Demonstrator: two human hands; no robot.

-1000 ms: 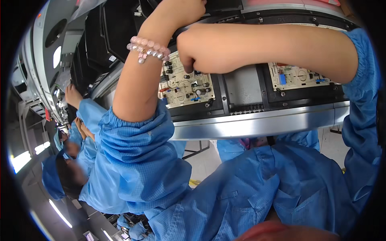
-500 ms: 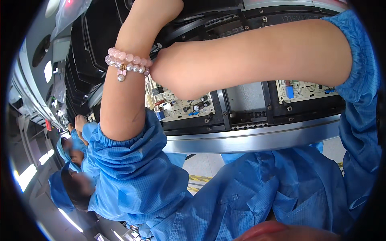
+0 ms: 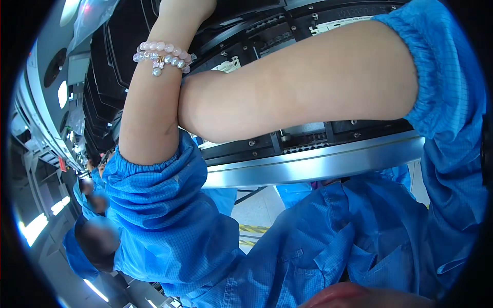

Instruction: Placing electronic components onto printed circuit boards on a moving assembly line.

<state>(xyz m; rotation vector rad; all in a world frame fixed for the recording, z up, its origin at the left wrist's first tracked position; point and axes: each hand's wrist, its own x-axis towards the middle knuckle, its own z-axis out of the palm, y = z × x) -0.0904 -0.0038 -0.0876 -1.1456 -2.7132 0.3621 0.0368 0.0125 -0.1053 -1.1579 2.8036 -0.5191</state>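
Observation:
A large flat panel lies back-side toward me, with a silver metal rim (image 3: 318, 165) and dark inner parts with screws (image 3: 303, 139). My left forearm rises across it, wearing two bead bracelets (image 3: 162, 55). Only the heel of my left hand (image 3: 186, 7) shows at the picture's top edge, its fingers cut off. My right forearm (image 3: 308, 87) comes in from the right in a pushed-up blue sleeve. It ends at my right hand (image 3: 194, 105), mostly hidden behind the left forearm. I cannot see what either hand holds.
Black moulded covers (image 3: 105, 77) stand stacked along the line at the left. Other people in blue coats (image 3: 95, 238) work at lower left. Below the panel lies pale floor with yellow-black tape (image 3: 252, 229). My own blue coat fills the lower picture.
Both arms have come closer and higher in the picture. My left hand has risen to the top edge. My right hand has slid left behind the left forearm, and my arms now cover the circuit boards.

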